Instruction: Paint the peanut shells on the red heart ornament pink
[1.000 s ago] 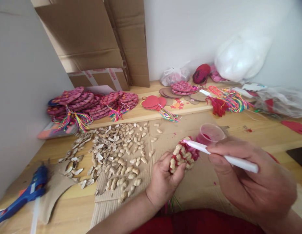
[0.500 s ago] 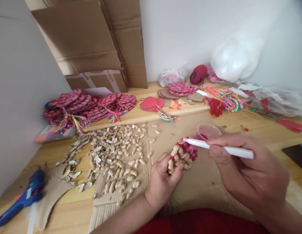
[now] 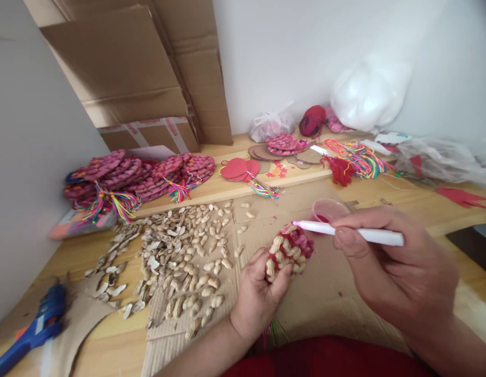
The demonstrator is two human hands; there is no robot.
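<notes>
A: Obs. 1, nearest to the wearer. Left hand: fingers curled shut around the lower edge of a round peanut-shell disc, thumb pressed on its face. Disc held tilted, lifted off the corrugated cardboard sheet that lies on the table.

B: Disc surface?

A: Right part painted pink-red, the rest bare tan shell.

B: Right hand?

A: Right hand, just right of the disc: thumb and fingers pinched closed on a white paintbrush handle. Handle lies almost level; its pink-stained tip is at the disc's top edge. Cannot tell if it actually touches.

B: Beyond the disc?

A: Just behind it, a small clear cup of red paint, standing upright on the cardboard. Left of the disc, a wide scatter of unpainted peanut shells. Far left of the disc, at the near table edge, a blue hot-glue gun.

B: Further back?

A: Behind the shells, stacks of finished pink discs with rainbow tassels. Behind the disc, red paper cutouts. Back right of the disc, a heap of coloured thread and clear plastic bags. Flattened cardboard boxes lean on the wall behind the stacks.
</notes>
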